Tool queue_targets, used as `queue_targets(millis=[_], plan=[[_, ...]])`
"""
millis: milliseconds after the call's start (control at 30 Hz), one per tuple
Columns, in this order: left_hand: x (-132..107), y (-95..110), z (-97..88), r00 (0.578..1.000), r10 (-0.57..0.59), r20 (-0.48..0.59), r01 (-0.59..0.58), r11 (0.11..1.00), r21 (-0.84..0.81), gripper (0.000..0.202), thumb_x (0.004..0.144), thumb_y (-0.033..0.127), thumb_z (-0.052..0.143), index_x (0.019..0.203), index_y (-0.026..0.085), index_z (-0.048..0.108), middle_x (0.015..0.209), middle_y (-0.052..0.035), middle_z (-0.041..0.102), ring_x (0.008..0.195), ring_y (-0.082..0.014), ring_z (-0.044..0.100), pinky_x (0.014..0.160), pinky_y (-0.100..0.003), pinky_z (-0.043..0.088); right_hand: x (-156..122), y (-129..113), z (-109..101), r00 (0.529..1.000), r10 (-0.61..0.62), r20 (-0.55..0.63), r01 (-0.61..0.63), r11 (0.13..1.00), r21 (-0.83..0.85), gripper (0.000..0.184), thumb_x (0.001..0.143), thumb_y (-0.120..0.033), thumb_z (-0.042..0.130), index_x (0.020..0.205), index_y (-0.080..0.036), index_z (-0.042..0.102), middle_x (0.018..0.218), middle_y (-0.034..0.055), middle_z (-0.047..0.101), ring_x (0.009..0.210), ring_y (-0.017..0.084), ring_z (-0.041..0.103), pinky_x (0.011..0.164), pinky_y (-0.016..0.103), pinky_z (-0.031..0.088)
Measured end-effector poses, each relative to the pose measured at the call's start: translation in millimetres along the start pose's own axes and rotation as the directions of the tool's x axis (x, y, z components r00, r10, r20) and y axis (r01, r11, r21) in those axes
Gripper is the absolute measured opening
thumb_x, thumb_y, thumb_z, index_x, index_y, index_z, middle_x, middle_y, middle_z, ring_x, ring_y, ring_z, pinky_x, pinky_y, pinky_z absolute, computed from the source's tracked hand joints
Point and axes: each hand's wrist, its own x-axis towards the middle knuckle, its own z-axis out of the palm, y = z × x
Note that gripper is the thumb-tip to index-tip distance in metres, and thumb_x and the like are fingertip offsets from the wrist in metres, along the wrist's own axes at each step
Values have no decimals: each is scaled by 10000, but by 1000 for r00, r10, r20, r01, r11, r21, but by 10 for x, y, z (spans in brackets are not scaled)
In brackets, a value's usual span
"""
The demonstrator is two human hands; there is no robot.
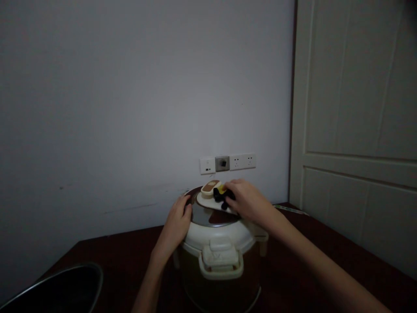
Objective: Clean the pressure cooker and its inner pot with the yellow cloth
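A large rice cooker [224, 239], with a white lid rim and a darker body, stands in front of me, its white front handle facing my way. My left hand [178, 221] lies on the left side of the lid, fingers stretched over its edge. On the right of the lid top, my right hand [239, 200] is closed around a small black-and-yellow thing [220, 194], pressed against the lid's pale centre panel. Dim light and my fingers hide what kind of thing it is. Just left of it is the raised brown-and-cream knob [210, 187].
A dark red-brown table [130, 252] carries the cooker. At the lower left is a dark pot [97, 278] with a shiny rim, partly cut off. Wall sockets [243, 161] sit behind the cooker. A pale panelled door [358, 108] stands on the right.
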Motion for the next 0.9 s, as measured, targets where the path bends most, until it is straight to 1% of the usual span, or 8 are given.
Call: queue_targets(millis=[100, 233, 400, 567, 633, 733, 800, 900], plan=[[-2, -78, 68, 1000, 19, 0, -19, 999, 43, 438, 860, 247, 357, 1211, 80, 558, 1319, -159, 533, 1264, -223, 449, 1093, -413, 294, 129, 77, 96, 998, 23, 61, -21, 999, -30, 170, 757, -136, 527, 897, -121, 622, 863, 117, 662, 782, 189, 578, 677, 288, 395], [-11, -73, 92, 999, 32, -16, -30, 996, 88, 430, 859, 228, 344, 1185, 73, 578, 1306, -165, 542, 1264, -224, 449, 1098, -405, 288, 47, 14, 94, 997, 7, 75, -2, 998, -64, 187, 782, -173, 492, 931, -129, 596, 866, 111, 652, 749, 183, 566, 665, 289, 369], [-4, -74, 91, 1000, 27, -10, -26, 995, 100, 427, 854, 224, 346, 1166, 71, 594, 1308, -175, 537, 1278, -237, 433, 1102, -420, 277, -194, -161, -3, 982, -168, 92, 162, 985, 63, 152, 775, -151, 494, 904, -147, 574, 969, 91, 611, 830, 167, 542, 713, 276, 373], [-17, -67, 92, 999, 37, -18, -36, 997, 63, 421, 859, 239, 336, 1165, 101, 590, 1320, -150, 532, 1286, -236, 423, 1102, -435, 266, -181, -275, 65, 949, -296, 106, 294, 955, 42, 159, 803, -136, 451, 929, -137, 547, 920, 92, 604, 795, 163, 518, 673, 280, 358], [-27, -33, 79, 999, 38, -27, -37, 999, 22, 435, 853, 231, 335, 1197, 96, 565, 1313, -152, 536, 1273, -232, 437, 1096, -430, 276, -112, -343, 99, 935, -327, 135, 331, 943, -8, 155, 817, -127, 441, 934, -125, 542, 914, 101, 614, 768, 163, 528, 639, 279, 349], [-20, 10, 25, 999, 44, -20, -45, 994, -97, 451, 814, 191, 357, 1220, 152, 551, 1304, -97, 555, 1263, -205, 447, 1097, -410, 276, 13, -479, 131, 917, -352, 187, 372, 924, -87, 173, 817, -90, 440, 951, -100, 550, 912, 121, 632, 751, 176, 563, 598, 279, 350], [10, -1, -32, 1000, -14, 7, 15, 980, -200, 443, 790, 192, 375, 1183, 166, 578, 1265, -79, 590, 1233, -206, 480, 1080, -403, 306, 100, -577, 159, 905, -367, 214, 394, 914, -99, 203, 816, -70, 440, 982, -86, 555, 915, 130, 644, 777, 193, 591, 602, 279, 378], [72, -88, -128, 988, -155, 2, 148, 939, -311, 411, 789, 258, 398, 1111, 133, 620, 1187, -100, 641, 1158, -232, 547, 1033, -402, 368, 239, -737, 250, 902, -354, 248, 387, 916, -102, 266, 837, -63, 422, 1072, -66, 545, 951, 155, 659, 839, 218, 628, 648, 294, 445]])
